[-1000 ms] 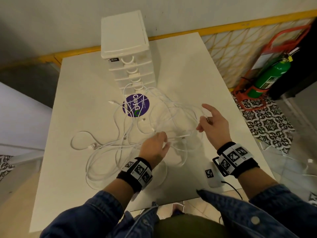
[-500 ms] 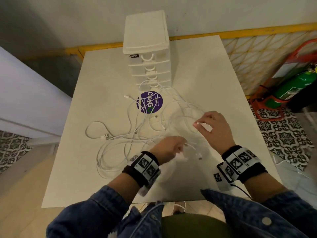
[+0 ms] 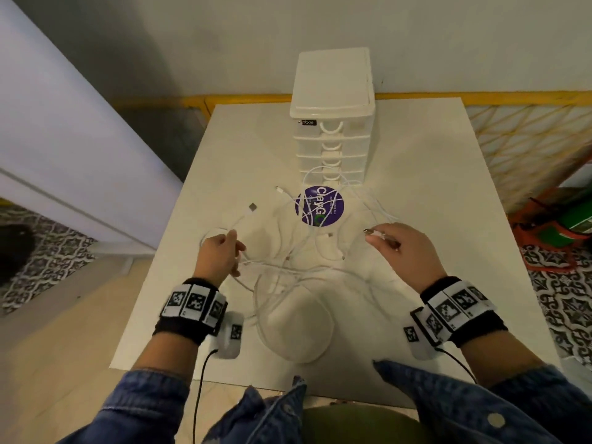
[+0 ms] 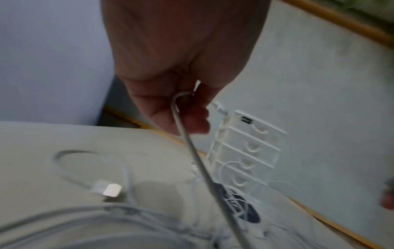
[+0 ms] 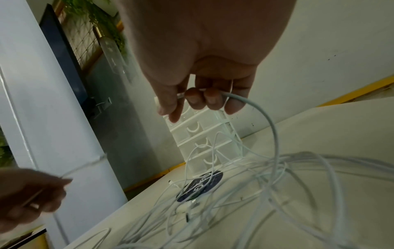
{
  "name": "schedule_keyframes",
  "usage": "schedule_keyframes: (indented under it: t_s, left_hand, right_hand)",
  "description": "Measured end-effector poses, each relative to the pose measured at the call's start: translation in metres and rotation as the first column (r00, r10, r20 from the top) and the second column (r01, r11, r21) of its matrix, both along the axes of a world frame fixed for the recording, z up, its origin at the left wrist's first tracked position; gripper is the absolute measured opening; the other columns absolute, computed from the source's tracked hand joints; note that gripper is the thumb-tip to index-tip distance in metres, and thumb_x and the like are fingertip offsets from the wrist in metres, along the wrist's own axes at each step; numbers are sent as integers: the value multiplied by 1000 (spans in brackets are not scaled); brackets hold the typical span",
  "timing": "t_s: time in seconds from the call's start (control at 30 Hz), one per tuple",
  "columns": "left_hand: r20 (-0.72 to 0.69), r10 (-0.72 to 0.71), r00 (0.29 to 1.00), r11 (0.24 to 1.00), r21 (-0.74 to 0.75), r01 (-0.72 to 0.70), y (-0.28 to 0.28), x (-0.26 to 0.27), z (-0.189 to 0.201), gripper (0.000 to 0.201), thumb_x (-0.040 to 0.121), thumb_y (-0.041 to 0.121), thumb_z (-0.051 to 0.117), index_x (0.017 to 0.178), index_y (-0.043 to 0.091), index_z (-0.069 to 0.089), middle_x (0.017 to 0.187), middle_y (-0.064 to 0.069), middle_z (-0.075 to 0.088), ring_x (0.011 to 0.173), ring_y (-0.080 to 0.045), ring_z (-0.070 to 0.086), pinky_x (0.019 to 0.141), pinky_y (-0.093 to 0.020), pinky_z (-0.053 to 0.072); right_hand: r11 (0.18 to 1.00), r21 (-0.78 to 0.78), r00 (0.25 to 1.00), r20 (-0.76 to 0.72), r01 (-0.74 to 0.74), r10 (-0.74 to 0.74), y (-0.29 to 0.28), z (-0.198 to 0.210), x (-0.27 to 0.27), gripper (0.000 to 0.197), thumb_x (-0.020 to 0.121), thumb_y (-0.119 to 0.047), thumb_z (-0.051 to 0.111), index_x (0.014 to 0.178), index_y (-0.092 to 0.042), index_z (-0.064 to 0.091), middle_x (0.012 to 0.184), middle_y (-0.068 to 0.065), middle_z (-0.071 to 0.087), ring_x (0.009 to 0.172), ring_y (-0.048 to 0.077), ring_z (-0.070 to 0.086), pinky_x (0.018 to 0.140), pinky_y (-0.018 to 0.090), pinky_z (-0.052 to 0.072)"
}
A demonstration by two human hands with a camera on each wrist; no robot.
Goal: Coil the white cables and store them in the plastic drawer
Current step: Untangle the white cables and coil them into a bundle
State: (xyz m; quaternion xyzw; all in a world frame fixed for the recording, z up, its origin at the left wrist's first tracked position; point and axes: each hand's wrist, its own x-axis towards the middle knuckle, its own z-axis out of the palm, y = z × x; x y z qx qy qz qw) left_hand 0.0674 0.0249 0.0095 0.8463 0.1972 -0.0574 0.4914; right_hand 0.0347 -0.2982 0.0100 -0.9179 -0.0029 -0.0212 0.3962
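Several white cables [image 3: 288, 267] lie tangled on the white table [image 3: 432, 187] in front of a white plastic drawer tower [image 3: 331, 123] whose drawers are closed. My left hand [image 3: 221, 254] pinches one white cable [image 4: 187, 134] near its end, lifted off the table, and a USB plug [image 3: 253, 207] sticks out beyond it. My right hand [image 3: 400, 248] grips another cable end [image 5: 245, 99] between curled fingers and thumb, with the cord hanging down into the tangle [image 5: 266, 185]. The two hands are held apart over the pile.
A round purple sticker [image 3: 319, 206] lies under the cables at the foot of the tower. A yellow lattice rail [image 3: 519, 136] and a green fire extinguisher [image 3: 576, 219] stand to the right. A white door or panel [image 3: 64, 155] is at the left.
My left hand has moved left and up, away from the right hand, pulling a cable with it. The right hand has closed round a cable end. The head view has shifted left.
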Motion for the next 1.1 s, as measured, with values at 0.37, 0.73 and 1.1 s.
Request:
schedule_keyframes:
  t_s: [0.37, 0.73, 1.1]
  left_hand:
    - [-233, -112, 966, 909, 369, 194, 43, 30, -47, 24, 89, 4, 49, 107, 1, 65, 121, -23, 58, 107, -39, 54, 85, -35, 42]
    - [-192, -131, 973, 914, 356, 194, 46, 38, -59, 23, 91, 9, 52, 109, -4, 56, 105, -22, 65, 97, -39, 60, 81, -38, 45]
    - [46, 10, 999, 999, -35, -8, 52, 33, -29, 23, 90, 15, 55, 111, 5, 58, 82, -8, 61, 65, -17, 52, 58, -20, 41]
  right_hand:
    - [994, -39, 986, -133, -107, 101, 48, 0, 21, 14, 86, -33, 60, 93, -22, 66, 87, -3, 68, 81, 13, 64, 67, 15, 44]
    - [930, -157, 938, -166, -331, 306, 127, 11, 44, 24, 90, -28, 54, 110, -21, 66, 102, 3, 69, 91, 21, 62, 76, 34, 50]
    - [792, -261, 804, -419, -551, 422, 202, -36, 82, 30, 90, -19, 50, 118, -18, 59, 123, 5, 57, 106, 28, 57, 91, 34, 45]
